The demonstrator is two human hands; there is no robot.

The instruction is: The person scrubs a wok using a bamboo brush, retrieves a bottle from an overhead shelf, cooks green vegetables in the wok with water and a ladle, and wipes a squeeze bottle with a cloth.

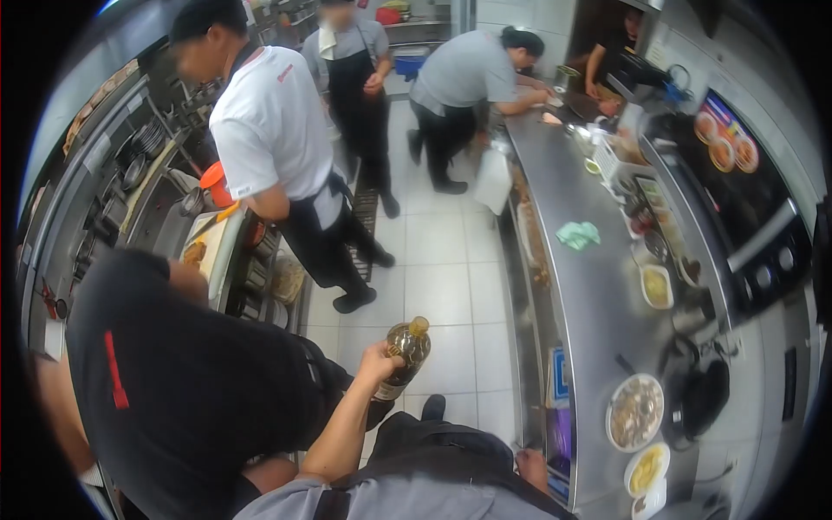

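Note:
My left hand (379, 364) is wrapped round a bottle (411, 345) with a yellowish cap, held out in front of me above the tiled floor. The bottle is see-through and dark amber, with a pale label on its lower part; it leans slightly. Down by my dark apron (433, 446) hangs my right hand (531, 468), close to the shelves under the steel counter. Its fingers are small and blurred, so I cannot tell how they are set.
A co-worker in black (191, 373) stands close on my left; another in white (273, 121) is beyond. Two more people in grey are farther back. On the steel counter (568, 295) at right lie a green cloth (578, 235), a large bowl of food (635, 412) and smaller containers.

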